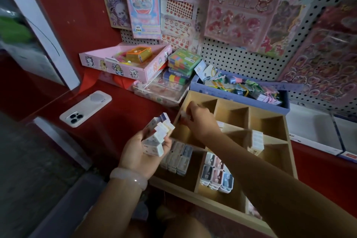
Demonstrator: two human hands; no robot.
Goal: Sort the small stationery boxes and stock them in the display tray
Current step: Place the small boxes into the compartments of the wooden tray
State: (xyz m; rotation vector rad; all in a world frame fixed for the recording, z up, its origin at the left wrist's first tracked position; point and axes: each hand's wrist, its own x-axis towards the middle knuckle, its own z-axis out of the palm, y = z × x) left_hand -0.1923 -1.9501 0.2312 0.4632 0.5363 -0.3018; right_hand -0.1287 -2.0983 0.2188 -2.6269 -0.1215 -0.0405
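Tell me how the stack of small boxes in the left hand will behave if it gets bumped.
The stack looks loose: the boxes sit fanned at different angles, so a bump would probably scatter them. They are likely light, since the left hand holds several in one grip. Their flat cardboard faces may slide on each other but should not roll.

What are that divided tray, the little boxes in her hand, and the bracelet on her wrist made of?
The display tray looks like tan cardboard or thin fibreboard: matte, flat brown walls with straight cut edges. The small boxes gripped in the left hand look like printed paperboard, white with sharp folded corners. The bracelet looks like pale polished stone or glass, possibly jade: smooth, translucent, with a glossy highlight.
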